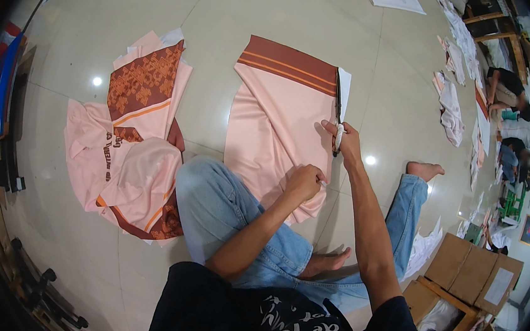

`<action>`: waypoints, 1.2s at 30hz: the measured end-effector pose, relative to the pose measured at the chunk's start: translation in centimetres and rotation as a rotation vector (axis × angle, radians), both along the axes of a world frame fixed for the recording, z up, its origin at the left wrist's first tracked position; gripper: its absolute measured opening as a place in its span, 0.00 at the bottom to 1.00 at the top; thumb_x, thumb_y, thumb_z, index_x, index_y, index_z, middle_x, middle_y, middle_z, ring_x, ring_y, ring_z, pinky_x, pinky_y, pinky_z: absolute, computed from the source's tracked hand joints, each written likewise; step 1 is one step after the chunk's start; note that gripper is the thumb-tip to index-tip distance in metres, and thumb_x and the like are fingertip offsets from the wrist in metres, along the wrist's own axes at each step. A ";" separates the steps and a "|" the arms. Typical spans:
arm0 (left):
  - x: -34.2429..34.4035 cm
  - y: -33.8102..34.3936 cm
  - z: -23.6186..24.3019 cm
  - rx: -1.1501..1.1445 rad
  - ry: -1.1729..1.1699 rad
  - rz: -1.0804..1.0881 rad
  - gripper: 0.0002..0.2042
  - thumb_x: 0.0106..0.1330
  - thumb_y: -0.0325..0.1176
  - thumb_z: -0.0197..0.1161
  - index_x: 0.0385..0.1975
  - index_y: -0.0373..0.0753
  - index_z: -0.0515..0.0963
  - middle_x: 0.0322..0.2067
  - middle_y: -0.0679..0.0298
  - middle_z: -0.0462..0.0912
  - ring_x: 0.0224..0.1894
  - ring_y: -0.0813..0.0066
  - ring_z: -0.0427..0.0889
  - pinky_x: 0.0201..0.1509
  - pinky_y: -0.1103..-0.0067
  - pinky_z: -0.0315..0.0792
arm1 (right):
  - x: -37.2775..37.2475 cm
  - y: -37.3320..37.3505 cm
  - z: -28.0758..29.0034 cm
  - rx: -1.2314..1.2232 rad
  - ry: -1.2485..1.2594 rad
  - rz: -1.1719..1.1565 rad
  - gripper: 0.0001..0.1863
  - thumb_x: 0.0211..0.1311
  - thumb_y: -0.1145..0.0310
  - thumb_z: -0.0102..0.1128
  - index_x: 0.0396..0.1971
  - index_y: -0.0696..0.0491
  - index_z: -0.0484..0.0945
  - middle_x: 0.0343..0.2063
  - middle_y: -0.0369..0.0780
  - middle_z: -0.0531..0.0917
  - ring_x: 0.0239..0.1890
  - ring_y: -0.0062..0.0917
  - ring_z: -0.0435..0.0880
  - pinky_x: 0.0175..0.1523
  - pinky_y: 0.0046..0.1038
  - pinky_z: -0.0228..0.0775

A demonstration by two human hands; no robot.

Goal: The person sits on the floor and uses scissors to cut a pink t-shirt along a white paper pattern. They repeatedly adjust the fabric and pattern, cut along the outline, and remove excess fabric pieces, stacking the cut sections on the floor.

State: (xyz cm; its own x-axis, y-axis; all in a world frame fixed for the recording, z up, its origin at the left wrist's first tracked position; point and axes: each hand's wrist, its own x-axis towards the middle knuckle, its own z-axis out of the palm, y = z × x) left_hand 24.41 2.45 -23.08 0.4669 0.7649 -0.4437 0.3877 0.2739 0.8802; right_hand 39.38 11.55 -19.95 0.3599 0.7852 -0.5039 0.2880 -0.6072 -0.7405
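A pale pink piece of fabric (280, 126) with a brown, orange-striped band at its far end lies on the floor before me. My right hand (348, 145) is closed around the handles of scissors (340, 135). White wrapping covers part of the handles. The dark blades lie along the fabric's right edge, pointing away from me across the brown band. A white strip (346, 89) shows just right of the blades. Closer to me, my left hand (305, 183) pinches the fabric's right edge near its lower end.
A pile of pink and brown patterned fabric pieces (144, 151) lies to the left. My jeans-clad legs (217, 198) are bent beside the fabric. Cardboard boxes (470, 273) stand at the lower right. Other people (507, 90) sit among white cloths at the far right.
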 end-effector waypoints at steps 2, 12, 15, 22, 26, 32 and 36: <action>0.0 0.0 0.2 0.007 0.003 0.001 0.10 0.59 0.26 0.66 0.35 0.48 0.91 0.35 0.57 0.91 0.40 0.60 0.89 0.48 0.68 0.81 | 0.2 0.1 0.0 0.002 -0.020 0.011 0.25 0.52 0.52 0.83 0.20 0.51 0.73 0.15 0.31 0.73 0.16 0.17 0.70 0.23 0.24 0.61; -0.1 0.2 0.3 0.019 0.002 -0.010 0.10 0.59 0.26 0.64 0.35 0.47 0.91 0.36 0.56 0.91 0.39 0.60 0.89 0.48 0.68 0.82 | 0.2 0.5 0.2 0.015 -0.022 0.024 0.25 0.52 0.52 0.83 0.21 0.52 0.75 0.16 0.32 0.75 0.16 0.17 0.71 0.23 0.23 0.62; 0.1 -0.2 -0.1 0.044 -0.026 0.023 0.10 0.59 0.25 0.64 0.36 0.45 0.91 0.34 0.57 0.91 0.38 0.59 0.90 0.47 0.68 0.82 | 0.3 0.9 -0.4 0.011 -0.058 0.032 0.25 0.51 0.51 0.83 0.21 0.53 0.75 0.16 0.32 0.75 0.16 0.17 0.71 0.23 0.24 0.62; -0.6 0.8 1.3 0.359 0.068 0.165 0.22 0.56 0.28 0.69 0.54 0.39 0.82 0.60 0.50 0.81 0.63 0.55 0.79 0.65 0.63 0.73 | 0.7 0.8 -1.3 0.054 -0.035 0.020 0.24 0.53 0.51 0.82 0.22 0.53 0.75 0.15 0.31 0.73 0.15 0.17 0.69 0.22 0.23 0.61; -1.4 0.6 1.9 0.645 0.474 0.205 0.39 0.58 0.32 0.71 0.72 0.37 0.64 0.75 0.36 0.49 0.76 0.30 0.48 0.76 0.47 0.50 | 0.1 0.7 -1.6 0.072 0.068 -0.035 0.23 0.53 0.52 0.82 0.22 0.51 0.75 0.14 0.30 0.72 0.14 0.16 0.69 0.22 0.23 0.61; -1.1 -0.4 2.1 0.537 0.538 0.078 0.43 0.58 0.37 0.73 0.75 0.37 0.61 0.74 0.36 0.52 0.74 0.33 0.52 0.71 0.50 0.56 | -1.6 0.7 -0.3 0.070 0.215 -0.127 0.21 0.54 0.54 0.81 0.23 0.50 0.75 0.13 0.30 0.72 0.13 0.16 0.69 0.21 0.22 0.58; -1.0 -0.5 1.9 0.553 0.557 0.052 0.44 0.57 0.40 0.74 0.75 0.37 0.61 0.74 0.37 0.53 0.73 0.35 0.55 0.68 0.53 0.58 | -1.5 0.9 -0.6 0.070 0.225 -0.133 0.21 0.55 0.54 0.81 0.23 0.50 0.75 0.14 0.30 0.72 0.13 0.16 0.68 0.21 0.22 0.58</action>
State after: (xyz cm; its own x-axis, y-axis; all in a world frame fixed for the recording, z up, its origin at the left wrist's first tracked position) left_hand 23.45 1.98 -21.14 0.2447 0.9579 -0.1500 0.8108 -0.1173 0.5735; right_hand 37.85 12.45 -20.58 0.3471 0.7744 -0.5290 0.0330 -0.5738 -0.8183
